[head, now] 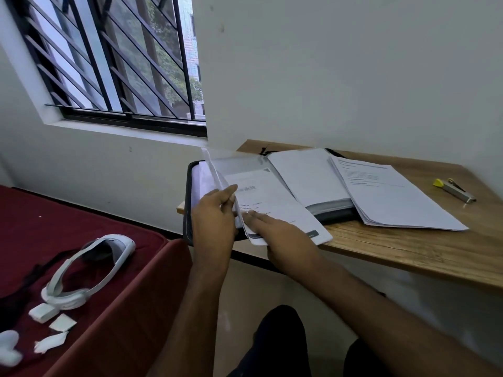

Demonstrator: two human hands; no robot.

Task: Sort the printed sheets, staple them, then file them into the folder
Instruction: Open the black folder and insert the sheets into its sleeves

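Note:
An open black folder point(337, 214) with clear plastic sleeves lies on the left part of the wooden table point(408, 248). My left hand point(215, 216) grips a raised clear sleeve point(215, 170) at its lower edge, holding it up. My right hand point(283, 232) lies flat with straight fingers on a printed sheet point(272, 197), whose left edge sits under the lifted sleeve. A stack of printed sheets point(392, 197) rests to the right, overlapping the folder's right edge. A stapler point(454, 189) with a yellow end lies at the far right.
A white wall corner stands right behind the folder. At the left is a bed with a maroon cover point(89, 240), carrying a white headset strap point(87, 270) and small white pieces point(51, 330). A barred window point(114, 58) is at the upper left.

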